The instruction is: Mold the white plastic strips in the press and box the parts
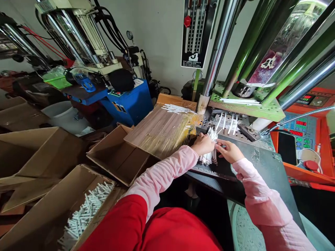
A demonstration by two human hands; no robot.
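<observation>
A bundle of thin white strips (206, 158) stands at the front of the press table, its upper ends rising between my two hands. My left hand (204, 143) is closed round the left side of the bundle. At the right side, my right hand (230, 152) pinches at the strips with thumb and forefinger; the exact grip is small and partly hidden. Just behind the hands, several white strips (232, 122) lie spaced apart on the metal mould plate (242, 136) under the press. More loose white strips (178, 108) lie on the wood-grain board (154, 129) to the left.
Green and chrome press columns (218, 48) rise close behind the hands. An orange control box (323, 139) with a phone (287, 148) stands at right. Open cardboard boxes (115, 150) fill the left; one holds white sticks (87, 211). A pale tub (234, 223) sits below the table.
</observation>
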